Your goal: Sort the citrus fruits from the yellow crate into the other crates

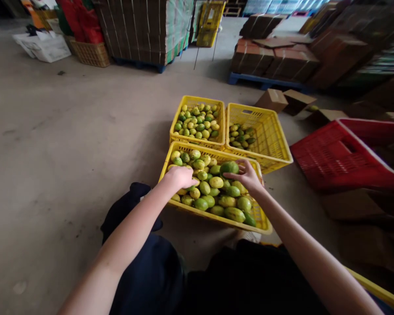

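Below me a yellow plastic crate holds many green and yellow lemons. My right hand is over its right side, thumb and fingers closed round a large green lemon lifted above the others. At the crate's left side, my left hand reaches in among the fruit with its fingers curled down. Its fingertips are hidden, so what they hold does not show. Behind stand two more yellow crates: the left one is well filled with lemons, while the right one has a small heap of darker green ones.
A red crate stands on the right, near cardboard boxes. Farther back are boxes on a blue pallet, a tall wrapped stack, a wicker basket and a white tub. Concrete floor stretches to the left.
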Motion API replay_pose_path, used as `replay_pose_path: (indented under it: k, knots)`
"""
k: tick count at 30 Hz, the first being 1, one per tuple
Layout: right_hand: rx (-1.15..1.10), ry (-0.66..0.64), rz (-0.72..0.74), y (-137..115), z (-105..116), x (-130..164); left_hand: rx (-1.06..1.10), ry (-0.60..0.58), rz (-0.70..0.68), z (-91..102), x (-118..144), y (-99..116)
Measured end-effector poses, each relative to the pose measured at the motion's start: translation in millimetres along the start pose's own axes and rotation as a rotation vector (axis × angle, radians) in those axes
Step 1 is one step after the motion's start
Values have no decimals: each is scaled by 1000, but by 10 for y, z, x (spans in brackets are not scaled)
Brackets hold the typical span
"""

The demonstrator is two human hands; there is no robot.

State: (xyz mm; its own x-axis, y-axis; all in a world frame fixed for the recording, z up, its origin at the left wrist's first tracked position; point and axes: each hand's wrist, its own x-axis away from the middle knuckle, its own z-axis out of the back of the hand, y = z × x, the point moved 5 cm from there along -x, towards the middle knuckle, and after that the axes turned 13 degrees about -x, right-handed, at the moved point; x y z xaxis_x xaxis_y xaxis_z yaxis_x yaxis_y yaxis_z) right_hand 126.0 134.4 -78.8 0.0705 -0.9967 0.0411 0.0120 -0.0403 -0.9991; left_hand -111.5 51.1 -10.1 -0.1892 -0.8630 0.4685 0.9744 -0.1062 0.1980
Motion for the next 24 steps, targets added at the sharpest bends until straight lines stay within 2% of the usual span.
replay_pose_path:
  k: [3,6,8,10,13,15,17,20,24]
  knots:
    - [-361,12,-32,-391,-42,161,-209,-104,27,59,82,57]
    - [-619,-85,-53,-769,-134,377,-226,-108,27,74,112,77]
    - [-720,-123,-115,-898,-153,545,-220,-98,17,54,109,76]
    - [-817,-67,-229,-882,-121,710,-210,-83,13,15,84,64]
    - [-982,50,-427,-708,-87,916,-182,-67,22,-86,-10,28]
    - [-1078,83,-503,-621,-104,985,-147,-63,37,-193,-111,-7]
    - [-1151,87,-518,-624,-130,988,-101,-62,61,-332,-230,-48]
    - [-1226,67,-474,-781,-146,928,-16,-35,112,-571,-405,-95]
    - [-1249,67,-420,-997,-95,876,122,81,179,-857,-592,-75]
